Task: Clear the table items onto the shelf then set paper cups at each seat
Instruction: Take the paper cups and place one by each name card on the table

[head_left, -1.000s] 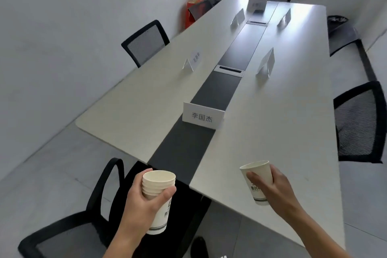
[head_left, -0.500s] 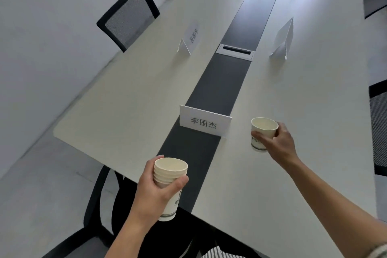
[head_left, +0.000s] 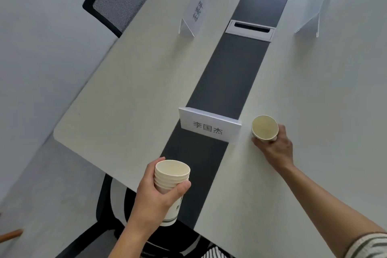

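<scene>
Beside the name card (head_left: 209, 127): paper cup (head_left: 265, 128) upright on the table (head_left: 129, 98), just right of the card, likely marking that seat.
Right hand (head_left: 275, 150): fingers curled round the cup's near wall, gripping it; not yet released.
Left hand (head_left: 154, 197): fingers and thumb wrapped round the stack of paper cups (head_left: 172, 178), held at the table's near end, likely supply for other seats.

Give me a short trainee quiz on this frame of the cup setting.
1. True or false: the left hand holds one single cup.
2. The cup in the right hand lies which side of the nearest name card? A left; B right; C on top.
3. How many name cards stand on the table?
Key: 1 false, a stack of cups; 2 B; 3 three.
</scene>
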The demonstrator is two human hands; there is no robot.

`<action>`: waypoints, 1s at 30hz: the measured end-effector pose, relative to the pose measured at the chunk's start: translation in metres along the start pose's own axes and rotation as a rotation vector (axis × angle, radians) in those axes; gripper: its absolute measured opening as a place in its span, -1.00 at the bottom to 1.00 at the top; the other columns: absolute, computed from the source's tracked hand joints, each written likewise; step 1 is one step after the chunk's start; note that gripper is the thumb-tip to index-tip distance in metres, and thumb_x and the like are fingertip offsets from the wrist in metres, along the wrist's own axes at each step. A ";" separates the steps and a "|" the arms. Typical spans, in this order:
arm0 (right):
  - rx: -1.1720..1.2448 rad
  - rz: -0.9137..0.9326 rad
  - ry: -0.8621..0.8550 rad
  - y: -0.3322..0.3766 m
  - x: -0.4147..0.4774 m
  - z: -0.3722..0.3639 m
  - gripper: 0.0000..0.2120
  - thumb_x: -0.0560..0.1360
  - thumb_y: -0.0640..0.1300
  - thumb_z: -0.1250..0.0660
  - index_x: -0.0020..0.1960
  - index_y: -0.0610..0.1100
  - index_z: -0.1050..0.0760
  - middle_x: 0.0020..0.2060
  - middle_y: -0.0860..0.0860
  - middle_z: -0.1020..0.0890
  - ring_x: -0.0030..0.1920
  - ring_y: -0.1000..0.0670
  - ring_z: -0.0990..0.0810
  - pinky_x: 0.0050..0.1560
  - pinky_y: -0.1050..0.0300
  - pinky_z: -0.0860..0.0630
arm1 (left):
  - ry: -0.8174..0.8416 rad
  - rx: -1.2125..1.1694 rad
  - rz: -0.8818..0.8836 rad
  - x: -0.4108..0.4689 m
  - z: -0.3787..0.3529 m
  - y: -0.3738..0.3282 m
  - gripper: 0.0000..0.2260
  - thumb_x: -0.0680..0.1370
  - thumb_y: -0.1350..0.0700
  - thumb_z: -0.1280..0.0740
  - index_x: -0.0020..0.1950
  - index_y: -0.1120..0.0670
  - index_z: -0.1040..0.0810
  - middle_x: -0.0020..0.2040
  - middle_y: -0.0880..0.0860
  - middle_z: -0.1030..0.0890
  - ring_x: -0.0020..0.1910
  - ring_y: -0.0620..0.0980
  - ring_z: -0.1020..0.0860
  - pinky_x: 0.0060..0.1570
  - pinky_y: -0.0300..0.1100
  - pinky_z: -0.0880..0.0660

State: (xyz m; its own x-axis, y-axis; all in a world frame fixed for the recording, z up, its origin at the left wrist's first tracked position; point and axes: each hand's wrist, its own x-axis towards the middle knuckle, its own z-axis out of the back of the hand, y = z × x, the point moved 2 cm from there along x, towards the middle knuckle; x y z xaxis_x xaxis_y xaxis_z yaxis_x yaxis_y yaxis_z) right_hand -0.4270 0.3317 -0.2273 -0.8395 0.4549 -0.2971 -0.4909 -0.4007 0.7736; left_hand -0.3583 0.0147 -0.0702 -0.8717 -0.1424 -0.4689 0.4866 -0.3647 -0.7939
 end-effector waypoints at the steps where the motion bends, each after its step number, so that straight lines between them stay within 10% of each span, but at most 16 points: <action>1: -0.013 0.005 0.007 0.000 0.001 0.000 -0.47 0.31 0.00 -0.56 0.15 -0.08 -0.39 -0.07 -0.03 -0.59 -0.10 -0.13 -0.53 -0.13 0.09 -0.40 | 0.000 0.000 -0.003 0.001 0.000 -0.001 -0.31 0.12 -0.16 -0.58 0.21 -0.20 -0.44 0.05 -0.11 -0.61 0.00 -0.18 -0.60 -0.07 -0.24 -0.54; 10: -0.174 -0.006 0.038 0.002 -0.027 0.028 -0.44 0.37 -0.13 -0.50 0.32 -0.17 -0.42 0.18 -0.11 -0.59 0.16 -0.10 -0.57 0.17 0.02 -0.48 | 0.111 0.025 -0.141 -0.007 0.007 -0.012 -0.31 0.12 -0.19 -0.57 0.19 -0.17 -0.45 0.04 -0.09 -0.62 0.02 -0.10 -0.61 -0.06 -0.20 -0.57; 21: 0.175 0.127 0.029 0.085 -0.207 0.105 -0.97 0.43 -0.15 -0.46 -0.13 -0.07 -0.65 -0.30 -0.03 -0.71 -0.24 0.01 -0.69 -0.22 0.22 -0.54 | 0.415 0.191 -0.562 -0.059 -0.013 -0.021 -0.32 0.21 -0.05 -0.61 0.23 -0.27 -0.38 0.06 -0.22 -0.54 0.07 -0.15 -0.54 -0.01 -0.35 -0.53; 26: 0.227 0.167 0.071 0.101 -0.274 0.131 -0.95 0.41 -0.17 -0.50 -0.22 -0.11 -0.66 -0.34 -0.07 -0.69 -0.30 -0.02 -0.65 -0.31 0.27 -0.51 | 0.476 0.335 -0.731 -0.089 -0.039 -0.020 -0.22 0.17 -0.20 -0.56 0.30 -0.33 -0.28 0.16 -0.28 -0.48 0.18 -0.12 -0.47 0.19 -0.04 -0.50; 30: 0.290 0.117 0.108 0.089 -0.298 0.143 -0.92 0.38 -0.20 -0.53 -0.21 -0.19 -0.66 -0.41 -0.03 -0.65 -0.38 0.08 -0.56 -0.41 0.29 -0.44 | 0.564 0.428 -0.875 -0.119 -0.059 -0.022 -0.24 0.19 -0.24 -0.53 0.27 -0.44 -0.20 0.17 -0.37 -0.42 0.19 -0.25 -0.40 0.20 -0.20 -0.41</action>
State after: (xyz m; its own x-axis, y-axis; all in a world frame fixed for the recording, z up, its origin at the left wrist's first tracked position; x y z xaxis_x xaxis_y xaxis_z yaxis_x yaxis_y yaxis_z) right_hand -0.1872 0.2736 0.0103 -0.9138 0.3256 -0.2428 -0.3162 -0.1951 0.9284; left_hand -0.2619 0.0937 -0.0202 -0.6999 0.7141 -0.0100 -0.4339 -0.4363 -0.7883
